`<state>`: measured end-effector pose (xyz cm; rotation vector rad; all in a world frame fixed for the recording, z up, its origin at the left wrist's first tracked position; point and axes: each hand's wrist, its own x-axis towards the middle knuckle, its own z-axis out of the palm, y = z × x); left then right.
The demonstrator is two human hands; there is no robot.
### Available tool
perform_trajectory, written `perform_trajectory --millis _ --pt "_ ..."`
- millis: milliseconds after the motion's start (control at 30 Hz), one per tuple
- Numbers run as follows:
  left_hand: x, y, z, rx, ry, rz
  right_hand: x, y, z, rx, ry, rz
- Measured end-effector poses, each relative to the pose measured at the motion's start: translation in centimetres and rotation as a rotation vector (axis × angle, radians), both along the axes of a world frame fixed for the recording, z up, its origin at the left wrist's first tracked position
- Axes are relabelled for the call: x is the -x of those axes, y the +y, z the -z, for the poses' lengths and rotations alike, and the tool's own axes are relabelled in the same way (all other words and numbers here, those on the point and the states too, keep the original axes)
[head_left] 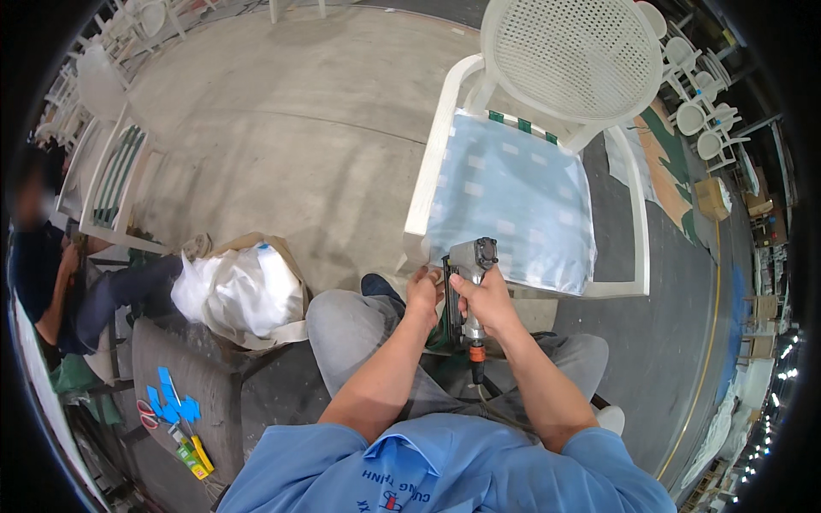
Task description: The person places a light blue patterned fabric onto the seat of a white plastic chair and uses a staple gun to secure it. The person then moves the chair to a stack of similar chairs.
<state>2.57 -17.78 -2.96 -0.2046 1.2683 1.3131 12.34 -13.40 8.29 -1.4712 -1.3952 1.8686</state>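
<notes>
The right hand (487, 303) is closed around a grey pneumatic gun (474, 253) by the near edge of a white chair (421, 205) ahead. The left hand (422, 294) is part-curled near the chair's left front corner — any hold cannot be determined.

Beyond the knees (352, 329) stands an armchair (571, 58), a sheet (515, 197) lying on it. Near its front edge is an air tool (469, 256), in the right hand (486, 301), the left hand (424, 292) just left of it. Left of the knees is a bag (293, 278), a co-worker (50, 278) farther left. On a seat (181, 346) at lower left, scissors (149, 415) lie beside strips (174, 400).
</notes>
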Motion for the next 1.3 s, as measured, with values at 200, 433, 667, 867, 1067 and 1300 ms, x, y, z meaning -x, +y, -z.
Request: perform_trajectory --millis 200,433,667,867,1067,1300 --pt "0.6 -0.2 -0.7 -0.024 -0.066 -0.027 1.1 -0.4 0.6 0.005 -0.073 -0.007" --pt "0.8 -0.4 0.8 -0.013 -0.139 -0.152 2.2 -0.9 1.3 -0.055 -0.167 -0.061" --pt "-0.7 0.3 2.9 0.011 -0.185 -0.131 0.4 -0.7 3.8 -0.362 -0.451 -0.155" --pt "1.4 0.0 5.4 -0.186 -0.293 -0.021 1.7 -0.4 1.0 -0.329 -0.395 -0.179" --pt "1.0 0.5 4.7 -0.354 -0.173 0.156 -4.2 -1.9 -5.4 -0.438 -0.275 -0.243" --pt "-2.9 4.1 2.9 -0.189 -0.164 -0.001 -19.0 -7.6 -10.8 -0.070 -0.056 0.112"
